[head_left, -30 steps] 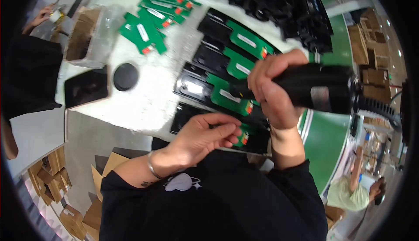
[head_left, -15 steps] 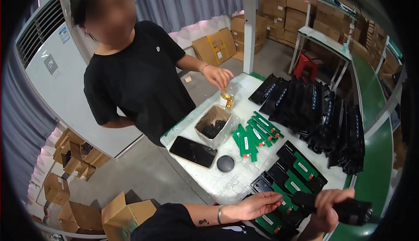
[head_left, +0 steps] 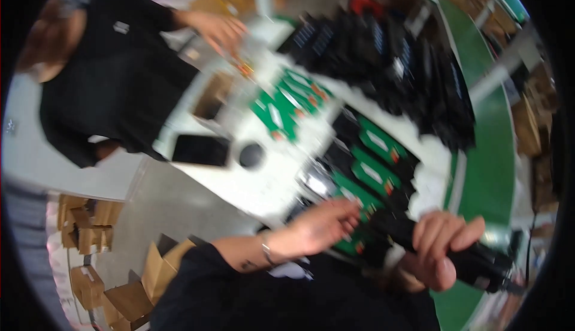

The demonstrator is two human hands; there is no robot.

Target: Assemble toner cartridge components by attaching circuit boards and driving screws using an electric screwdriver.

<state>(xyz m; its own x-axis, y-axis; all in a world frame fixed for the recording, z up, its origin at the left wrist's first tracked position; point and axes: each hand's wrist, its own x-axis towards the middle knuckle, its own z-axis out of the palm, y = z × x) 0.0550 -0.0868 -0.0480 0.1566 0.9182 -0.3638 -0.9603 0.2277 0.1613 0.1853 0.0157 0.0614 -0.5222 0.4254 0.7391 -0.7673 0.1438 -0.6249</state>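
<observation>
My right hand (head_left: 440, 247) is wrapped around a black electric screwdriver (head_left: 488, 265), whose front end reaches left over the work. Close to that end my left hand (head_left: 326, 226) has its fingertips pinched together; whatever is between them is too small and blurred to name. Both hands are over a row of black casings (head_left: 344, 124), each with a green circuit board (head_left: 377, 139) lying in it. Several loose green boards (head_left: 275, 115) are piled farther back on the white tabletop (head_left: 230, 181).
Left of the loose boards stand an open box (head_left: 212, 94), a black phone (head_left: 200, 150) and a round black disc (head_left: 251, 155). Stacked black casings (head_left: 383, 61) fill the back right. Across the table, a co-worker's hand (head_left: 218, 31) is near a small golden item (head_left: 244, 68). Cartons (head_left: 129, 301) sit on the floor.
The view has swung, so the table and co-worker appear farther left and higher, with blur. My left hand stays pinched near the boards; my right hand still grips the screwdriver.
</observation>
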